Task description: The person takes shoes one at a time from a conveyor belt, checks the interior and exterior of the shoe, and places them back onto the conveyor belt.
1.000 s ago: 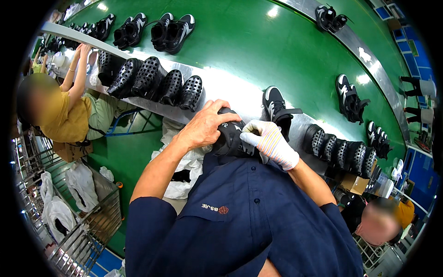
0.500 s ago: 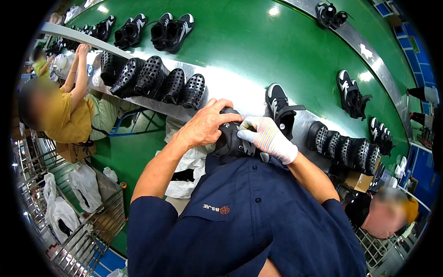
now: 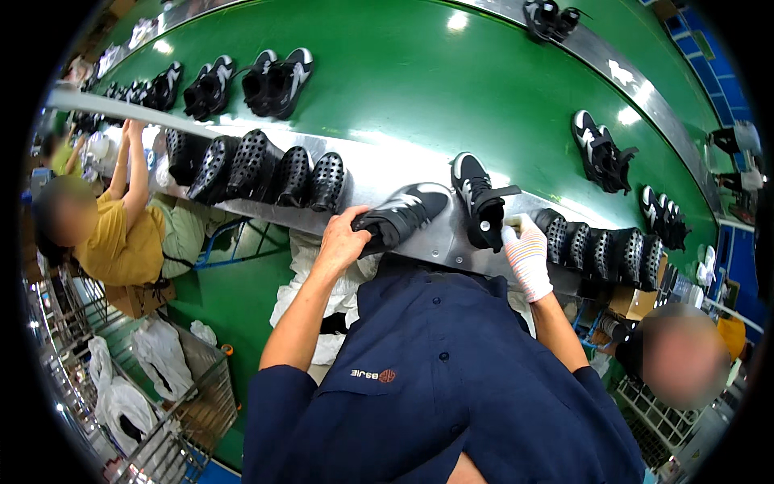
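Observation:
My bare left hand (image 3: 343,239) is closed around the heel end of a black and grey sneaker (image 3: 409,211), whose light-edged toe points away to the right over the metal ledge (image 3: 363,165). A matching sneaker (image 3: 476,192) stands to its right, toe away from me, its strap sticking out sideways. Beside that shoe's heel is my right hand (image 3: 529,260), in a striped knit glove. Its fingers are apart and hold nothing; whether the fingertips touch the shoe I cannot tell.
Black perforated shoe forms (image 3: 256,165) line the ledge at left, and more forms (image 3: 601,248) stand at right. Pairs of sneakers (image 3: 278,83) rest on the green surface (image 3: 419,73). A person in yellow (image 3: 133,242) works at left; another person (image 3: 685,355) is at lower right. Wire cart (image 3: 189,403) holds white bags.
The sneaker has gone from close against my body to over the ledge, its toe now outward. My right hand has let go of it and moved right to the other shoe. The view has shifted slightly.

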Demonstrator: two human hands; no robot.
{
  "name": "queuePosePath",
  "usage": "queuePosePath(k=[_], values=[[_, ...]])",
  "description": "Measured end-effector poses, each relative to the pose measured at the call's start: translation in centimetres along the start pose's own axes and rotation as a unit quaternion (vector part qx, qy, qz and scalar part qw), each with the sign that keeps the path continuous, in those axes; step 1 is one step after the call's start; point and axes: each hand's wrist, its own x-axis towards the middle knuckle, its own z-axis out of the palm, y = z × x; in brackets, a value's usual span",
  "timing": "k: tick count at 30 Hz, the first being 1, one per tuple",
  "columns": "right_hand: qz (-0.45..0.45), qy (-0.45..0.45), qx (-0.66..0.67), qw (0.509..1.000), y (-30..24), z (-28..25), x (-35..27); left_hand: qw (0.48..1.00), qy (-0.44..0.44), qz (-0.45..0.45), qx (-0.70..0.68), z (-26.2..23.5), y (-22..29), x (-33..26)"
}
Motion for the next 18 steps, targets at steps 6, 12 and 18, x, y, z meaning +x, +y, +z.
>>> queuePosePath(k=[6, 12, 18], values=[[0.049, 0.042, -0.032, 0.997, 4.4, 5.8, 1.6, 0.873, 0.290, 0.246, 0.307, 3.9, 6.5, -1.5], [-0.015, 0.077, -0.104, 0.991, 1.9, 8.3, 0.0, 0.915, 0.150, 0.309, 0.211, 12.1, 8.3, 0.4], [-0.191, -0.055, -0.062, 0.978, -0.3, 6.2, 3.1, 0.966, 0.122, 0.223, 0.053, 15.3, 6.0, 4.0]])
